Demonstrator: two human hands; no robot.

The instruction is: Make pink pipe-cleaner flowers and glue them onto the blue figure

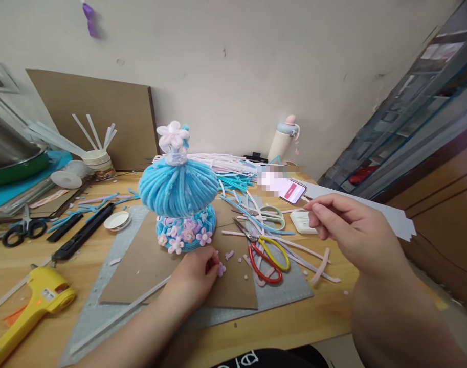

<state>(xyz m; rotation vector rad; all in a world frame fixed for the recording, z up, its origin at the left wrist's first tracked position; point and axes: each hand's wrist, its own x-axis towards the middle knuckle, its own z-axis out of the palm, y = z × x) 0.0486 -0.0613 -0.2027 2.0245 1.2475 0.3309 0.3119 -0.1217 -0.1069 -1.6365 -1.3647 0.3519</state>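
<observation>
My left hand [197, 276] rests low over the cardboard, its fingers closed on a small purple pipe-cleaner flower [221, 269]. Just behind it stands a fluffy blue pipe-cleaner piece [177, 189], with a rounded top and a base decorated with pink and lilac flowers. A large pale pink flower [174, 135] crowns it. Off to the right, my right hand [344, 225] is raised with thumb and forefinger pinched together. A tiny pale tip shows at those fingers, too small to name. Scissors with red and yellow handles [266, 255] lie between the hands.
A yellow glue gun [36, 304] lies at the left, near black scissors [24, 227] and a black utility knife [83, 232]. Loose pipe cleaners [233, 166] are heaped behind. A lit phone [293, 192], a white case [303, 223] and a bottle [282, 140] stand or lie right of them.
</observation>
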